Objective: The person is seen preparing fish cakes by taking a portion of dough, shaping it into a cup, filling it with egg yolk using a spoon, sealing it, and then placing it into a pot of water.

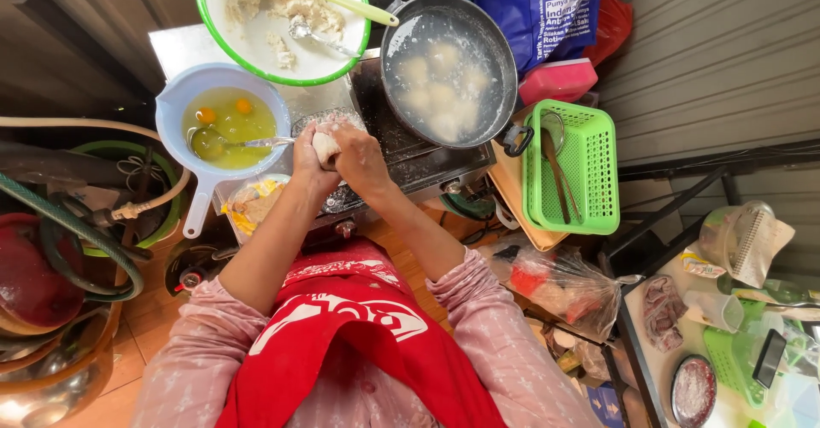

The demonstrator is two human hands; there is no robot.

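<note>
both hands, left point(307, 156) and right point(360, 156), cup a dough ball point(325, 148); even, gentle rolling pressure should keep it round.

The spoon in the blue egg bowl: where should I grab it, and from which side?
Take the spoon by its bare handle end, near the bowl rim on the side toward the hands. The scoop lies sunk in beaten egg; the handle slants up and out, dry and free.

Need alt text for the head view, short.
Seen from above, a person's left hand and right hand press a pale dough lump between them, beside a blue bowl of beaten egg and a dark pan of simmering dumplings.
</note>
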